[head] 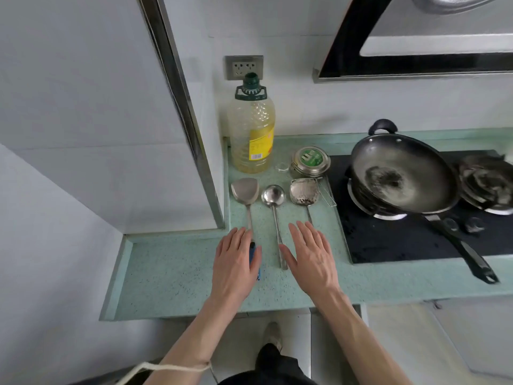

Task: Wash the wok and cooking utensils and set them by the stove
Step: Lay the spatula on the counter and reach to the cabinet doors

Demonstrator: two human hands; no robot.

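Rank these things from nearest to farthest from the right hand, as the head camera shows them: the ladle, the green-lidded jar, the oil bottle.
From the right hand:
1. The ladle, its handle lying just beside the thumb, between both hands.
2. The green-lidded jar, farther back on the counter, next to the stove.
3. The oil bottle, at the back left, against the wall.

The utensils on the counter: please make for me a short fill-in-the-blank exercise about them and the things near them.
1. The ladle lies between the spatula and the ____.
2. The wok sits on the ____ burner of the stove.
3. The oil bottle has a ____ cap.
4. The left hand lies over the spatula's ____ handle, and the right hand is flat.

Missing words: skimmer; left; green; blue
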